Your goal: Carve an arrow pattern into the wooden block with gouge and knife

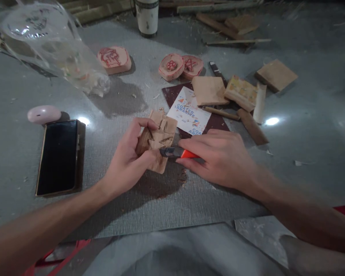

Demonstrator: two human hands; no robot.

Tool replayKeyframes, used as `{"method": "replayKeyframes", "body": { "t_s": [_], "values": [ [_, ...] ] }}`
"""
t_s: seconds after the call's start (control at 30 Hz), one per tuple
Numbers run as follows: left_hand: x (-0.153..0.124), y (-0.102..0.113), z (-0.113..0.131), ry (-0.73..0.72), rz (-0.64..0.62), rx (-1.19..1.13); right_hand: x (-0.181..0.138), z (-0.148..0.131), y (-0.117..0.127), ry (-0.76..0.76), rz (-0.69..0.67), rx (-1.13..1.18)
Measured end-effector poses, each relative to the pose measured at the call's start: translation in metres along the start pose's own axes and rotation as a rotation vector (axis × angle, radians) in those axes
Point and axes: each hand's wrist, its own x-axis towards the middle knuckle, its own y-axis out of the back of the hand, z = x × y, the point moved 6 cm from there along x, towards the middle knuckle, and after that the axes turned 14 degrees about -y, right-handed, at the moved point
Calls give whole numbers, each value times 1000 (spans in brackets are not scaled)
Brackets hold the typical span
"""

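My left hand (135, 153) grips a small wooden block (161, 134) by its left side, with the thumb below and the fingers over the upper left edge. A star-like shape is cut into the block's face. In my right hand (221, 157) is a utility knife (186, 153) with an orange and black body, its dark front end close to my left thumb at the block's lower part. The blade tip is too small to make out. Wood crumbs lie on the table under the block. Sandpaper sheets (188, 111), one showing a printed white back, lie just beyond my hands.
Carved pinkish blocks (172, 66) with red drawings stand farther back. Loose wood pieces (209, 90) lie at right. A phone (59, 157), a pink oval case (44, 114) and a clear plastic bag (54, 50) are at left. A cup (147, 17) stands behind.
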Motion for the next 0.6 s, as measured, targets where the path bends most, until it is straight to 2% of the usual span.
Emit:
{"method": "replayKeyframes", "body": {
  "t_s": [0.6],
  "values": [
    [0, -2, -3, 59, 0, -49, 1, 4, -4, -12, -17, -8]
  ]
}}
